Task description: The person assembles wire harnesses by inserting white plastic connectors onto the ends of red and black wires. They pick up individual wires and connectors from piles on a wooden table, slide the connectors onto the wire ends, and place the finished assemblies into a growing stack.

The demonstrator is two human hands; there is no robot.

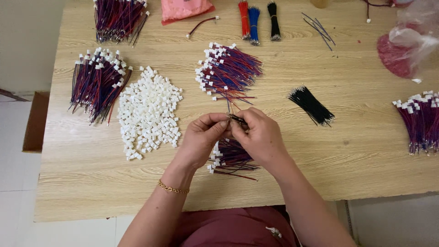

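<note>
Two hands meeting over middle of wooden worktop (356,151), near front edge: left hand (201,139) and right hand (260,137), fingers (218,122) of both closed, pinching between them a few thin wires (238,120) whose red and blue ends fan upward from the grip. Gold bracelet (173,188) on left wrist. Directly beneath hands, partly hidden by them, small bundle of finished leads (231,158) with white plugs at left end. Just left of hands, loose heap of white plastic connectors (148,112), touching nothing else. Farther left, fanned bundle of red-and-blue leads with plugs (96,82); similar fan above hands (228,71), a few stray wires trailing down toward the grip. Right of hands, well apart, short black wire bunch (312,105) lying diagonal. Far right edge, another plugged bundle (420,119), partly cut off by frame. Back row: unplugged dark bundle (116,18), pink bag (185,9) with contents not discernible, single lead (201,25), red tied bunch (244,18), blue tied bunch (254,23), black tied bunch (273,20), few loose blue wires (320,28). Clear plastic bag (409,45) at top right, red material inside, kind unclear. Cardboard box (34,121) on floor left of worktop, inside not visible.
</note>
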